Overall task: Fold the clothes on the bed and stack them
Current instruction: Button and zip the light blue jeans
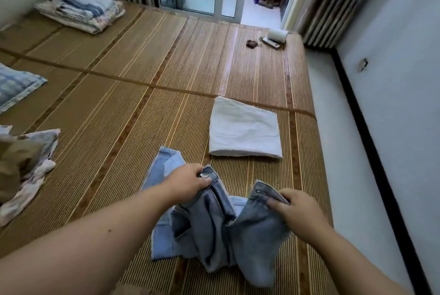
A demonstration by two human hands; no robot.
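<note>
Wide bed covered by a brown woven slatted mat (133,108), seen from above and from its near edge. A pair of light-blue denim jeans (214,235) lies crumpled on the near part of the mat, its waistband raised between both hands and its legs bunched beneath.

Both bare forearms reach forward over the mat. The left hand (188,185), palm down, has its fingers curled over one end of the waistband, with the thumb beside the round metal button (204,174). The right hand (300,211) pinches the other end of the waistband, fingers folded over the hem. The two held ends stand apart, so the fly gapes open.

A folded white rectangular cloth (245,128) lies flat just beyond the jeans, to the right. A loose heap of tan and floral-printed clothes (21,163) sits at the left edge. A stack of folded blue-and-floral bedding (81,9) rests in the far left corner, and a blue checked pillow (14,85) lies between heap and stack. In the far right corner are a white paper roll (277,35), a pale remote control (270,43) and a small dark object (251,43).
</note>
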